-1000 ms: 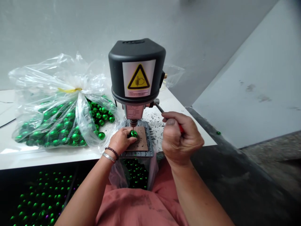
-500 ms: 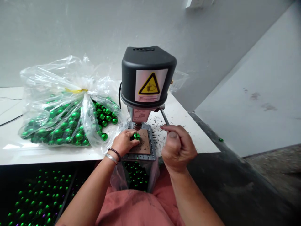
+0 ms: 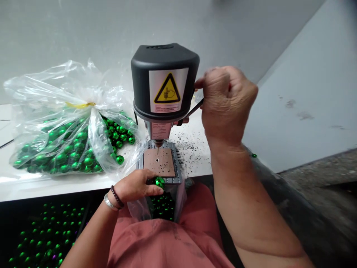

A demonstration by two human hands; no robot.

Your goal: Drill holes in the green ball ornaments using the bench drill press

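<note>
Green ball (image 3: 160, 182) is off the board (image 3: 164, 163) now, on the near side of the drill (image 3: 165, 83); before, it sat under the bit (image 3: 158, 150). Right hand (image 3: 227, 100) is up beside the drill, clenched on the lever (image 3: 195, 108); was lower. White table (image 3: 200, 163) under the drill, dark flecks (image 3: 192, 149) right of it, bag (image 3: 67, 145) of balls left, grey wall (image 3: 83, 29) behind. Left hand (image 3: 136, 186) grasps the ball between thumb and forefinger, near their tips.

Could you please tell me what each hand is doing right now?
Left hand: closed on a green ball.
Right hand: closed around the drill press lever.
</note>
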